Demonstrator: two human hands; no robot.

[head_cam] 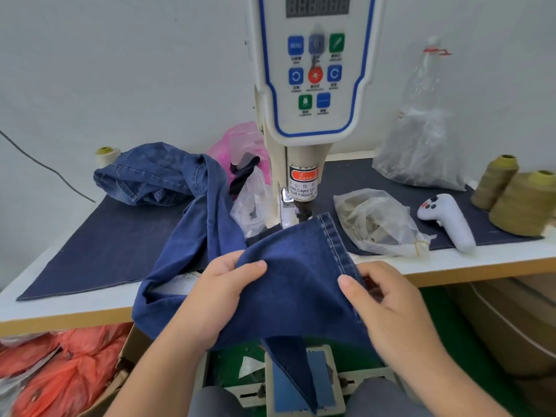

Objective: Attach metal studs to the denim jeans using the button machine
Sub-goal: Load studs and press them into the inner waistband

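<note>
Both my hands hold the denim jeans (294,266) at the hem end of one leg. My left hand (222,290) grips a fold of the cloth with the thumb on top; my right hand (382,302) pinches the stitched hem, thumb on top and fingers curled beneath. That leg end lies just under the head of the button machine (310,85), at the front edge of the worktop (451,263). Behind it, the jeans trail back into a heap at the left. A clear bag (376,224) lies to the right.
</note>
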